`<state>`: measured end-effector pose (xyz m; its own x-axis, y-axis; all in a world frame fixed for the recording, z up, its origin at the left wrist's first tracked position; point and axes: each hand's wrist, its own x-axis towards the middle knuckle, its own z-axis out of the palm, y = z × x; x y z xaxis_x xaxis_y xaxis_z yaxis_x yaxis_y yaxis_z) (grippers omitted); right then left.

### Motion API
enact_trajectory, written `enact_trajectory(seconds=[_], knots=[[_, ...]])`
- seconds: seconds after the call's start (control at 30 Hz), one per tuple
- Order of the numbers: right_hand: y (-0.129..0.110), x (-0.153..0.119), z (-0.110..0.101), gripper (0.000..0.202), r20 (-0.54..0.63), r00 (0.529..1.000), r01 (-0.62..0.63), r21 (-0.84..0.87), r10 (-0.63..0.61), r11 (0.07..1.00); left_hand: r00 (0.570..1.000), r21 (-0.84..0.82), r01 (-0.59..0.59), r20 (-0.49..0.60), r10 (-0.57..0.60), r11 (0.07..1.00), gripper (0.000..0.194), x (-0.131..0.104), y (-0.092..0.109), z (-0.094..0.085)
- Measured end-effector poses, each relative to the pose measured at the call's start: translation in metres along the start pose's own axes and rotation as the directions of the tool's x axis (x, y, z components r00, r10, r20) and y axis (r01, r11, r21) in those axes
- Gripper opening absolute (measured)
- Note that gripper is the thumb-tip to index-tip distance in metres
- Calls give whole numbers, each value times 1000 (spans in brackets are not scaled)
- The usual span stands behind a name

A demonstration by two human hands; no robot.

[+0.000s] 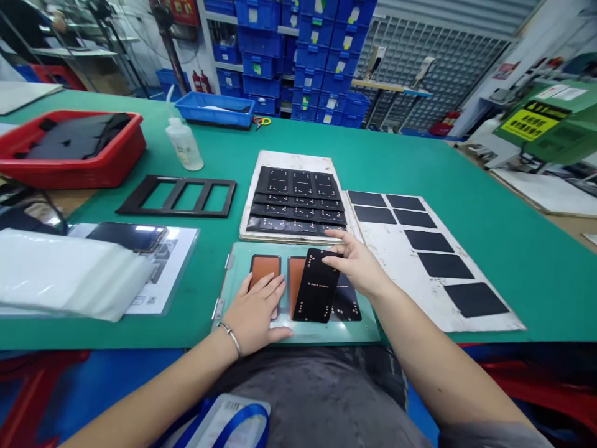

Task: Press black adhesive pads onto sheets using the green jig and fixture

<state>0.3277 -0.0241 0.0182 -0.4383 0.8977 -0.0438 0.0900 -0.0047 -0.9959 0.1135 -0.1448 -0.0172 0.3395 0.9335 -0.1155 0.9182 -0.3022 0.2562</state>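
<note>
Blue lanyard [252, 415] ribbon loops over a clear badge holder [219, 426] against the person's dark shirt [326, 404]. Beyond it, on the green tabletop [396, 155], lies a pale green fixture plate [233, 274] with metal hinges on its left edge. The left hand [261, 311] is spread flat, palm down, over the leftmost orange-brown panel [265, 267] (a silver bangle circles that wrist). The right hand [357, 264] pinches the upper right edge of a black printed panel [314, 292], its thumb and fingers close together. That panel is tilted above the fixture, overlapping the middle orange-brown panel [293, 274] and partly covering another black printed panel [349, 302] at the right.

Behind the fixture, overlapping black printed sheets [303, 182] rest on a white board [298, 160]; a second white board [396, 267], to the right, carries seven black rectangular pieces [445, 266]. Farther left are a black three-window frame [135, 196], a squeeze bottle [185, 144] and a red tray [93, 174].
</note>
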Motion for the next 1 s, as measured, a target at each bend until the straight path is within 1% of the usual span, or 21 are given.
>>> enact_trajectory(seconds=[0.1,0.27,0.37,0.47,0.57,0.7,0.8,0.87,1.0], knots=[[8,11,10,56,47,998,-36,-32,38,999,1000,-14,2,-11,-2,1000,84,0,0,1],[11,20,18,48,85,994,-67,-58,72,996,999,-41,-32,-44,30,999,87,-1,-2,6],[11,23,20,41,71,994,-74,-121,83,990,998,-43,-37,-43,36,998,87,-1,-4,8],[14,26,20,34,61,996,-57,-170,68,984,999,-43,-38,-37,36,998,86,-1,-4,8],[17,29,19,28,75,996,-31,-184,45,982,999,-51,-38,-32,36,998,86,0,-4,8],[21,31,18,24,107,993,-24,-194,46,981,999,-61,-32,-30,30,998,87,1,-4,7],[21,33,15,22,133,991,13,-242,20,970,999,-68,-38,-34,36,997,85,0,-4,6],[20,34,13,21,149,989,64,-326,-16,943,997,-74,-64,-45,61,995,78,-3,-4,6],[19,37,10,22,209,975,184,-539,-81,822,986,-55,-149,-78,144,987,58,-13,-3,3]])
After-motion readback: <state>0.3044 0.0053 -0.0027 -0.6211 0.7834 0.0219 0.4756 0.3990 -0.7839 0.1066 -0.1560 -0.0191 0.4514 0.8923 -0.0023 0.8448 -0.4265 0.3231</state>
